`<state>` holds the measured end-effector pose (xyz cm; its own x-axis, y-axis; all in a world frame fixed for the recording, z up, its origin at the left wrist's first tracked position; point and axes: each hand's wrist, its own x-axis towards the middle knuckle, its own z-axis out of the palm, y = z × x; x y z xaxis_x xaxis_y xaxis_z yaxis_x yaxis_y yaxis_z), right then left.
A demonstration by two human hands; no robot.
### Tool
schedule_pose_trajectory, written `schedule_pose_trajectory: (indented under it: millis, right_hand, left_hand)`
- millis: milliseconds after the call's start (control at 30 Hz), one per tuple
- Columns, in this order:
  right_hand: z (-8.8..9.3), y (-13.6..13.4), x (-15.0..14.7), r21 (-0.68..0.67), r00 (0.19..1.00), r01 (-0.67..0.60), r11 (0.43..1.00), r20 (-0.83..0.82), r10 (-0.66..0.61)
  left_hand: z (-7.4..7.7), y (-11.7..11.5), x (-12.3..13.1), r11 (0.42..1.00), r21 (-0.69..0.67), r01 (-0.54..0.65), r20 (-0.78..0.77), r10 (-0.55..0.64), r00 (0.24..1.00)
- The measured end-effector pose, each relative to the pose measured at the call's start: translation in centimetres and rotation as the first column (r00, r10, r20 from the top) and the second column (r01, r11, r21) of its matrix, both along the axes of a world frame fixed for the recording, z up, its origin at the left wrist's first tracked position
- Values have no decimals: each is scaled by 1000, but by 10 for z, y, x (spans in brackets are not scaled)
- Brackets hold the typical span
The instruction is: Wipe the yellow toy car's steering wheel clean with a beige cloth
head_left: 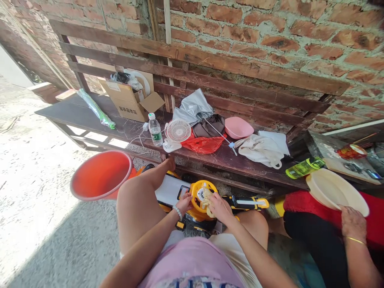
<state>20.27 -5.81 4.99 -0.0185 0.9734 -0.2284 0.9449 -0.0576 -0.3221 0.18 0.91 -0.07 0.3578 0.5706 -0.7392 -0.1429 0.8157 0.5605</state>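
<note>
Between my knees sits a yellow and grey ride-on toy vehicle (pixel 168 190) with a yellow steering wheel (pixel 195 188). My left hand (pixel 184 203), with a beaded bracelet at the wrist, has its fingers closed at the wheel's left rim. In my right hand (pixel 219 205) is a bunched, pale yellow cloth (pixel 207 197), pressed against the right side of the wheel and partly over its hub. A black, grey and yellow arm (pixel 247 202) of the toy sticks out to the right. The right fingertips are partly hidden by the cloth.
A red bucket (pixel 103 176) stands at left. Along the wooden bench (pixel 210 158) are a cardboard box (pixel 124 100), water bottle (pixel 155 131), fan (pixel 178 132), folded umbrella (pixel 193 105), pink bowl (pixel 238 127) and white bag (pixel 260 150). At right, another person's hand (pixel 354 224) holds a cream basin (pixel 333 190).
</note>
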Motion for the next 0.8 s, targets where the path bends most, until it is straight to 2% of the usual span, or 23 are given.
schedule_pose_trajectory:
  millis: [100, 167, 267, 333, 433, 533, 633, 700, 800]
  right_hand:
    - [2, 17, -3, 89, 991, 131, 987, -4, -131]
    - [4, 28, -7, 80, 966, 255, 964, 34, -258]
    - [2, 35, -11, 4, 906, 416, 910, 86, -414]
    - [-4, 30, -11, -25, 874, 483, 875, 62, -481]
    - [-22, 10, -11, -64, 824, 560, 826, -64, -563]
    - [-44, -17, -12, -125, 732, 628, 769, -240, -637]
    - [-62, -40, -17, -125, 654, 649, 751, -414, -634]
    - [-67, -49, -20, -138, 601, 658, 740, -496, -627]
    - [-65, -54, -19, -191, 513, 682, 706, -563, -648]
  left_hand:
    - [-2, -5, 1, 980, 116, 164, -196, -139, 971]
    - [-4, -8, 2, 955, 154, 255, -302, -200, 932]
    - [-8, -8, 2, 930, 175, 323, -355, -246, 902]
    - [-9, -7, 0, 921, 176, 347, -347, -272, 898]
    - [-11, -6, 0, 934, 161, 320, -296, -263, 918]
    - [-10, -7, 1, 955, 139, 260, -259, -219, 941]
    - [-8, -9, 3, 963, 130, 237, -281, -194, 940]
    - [-6, -10, 3, 973, 112, 203, -261, -168, 951]
    - [-1, -11, 3, 983, 98, 156, -236, -129, 963]
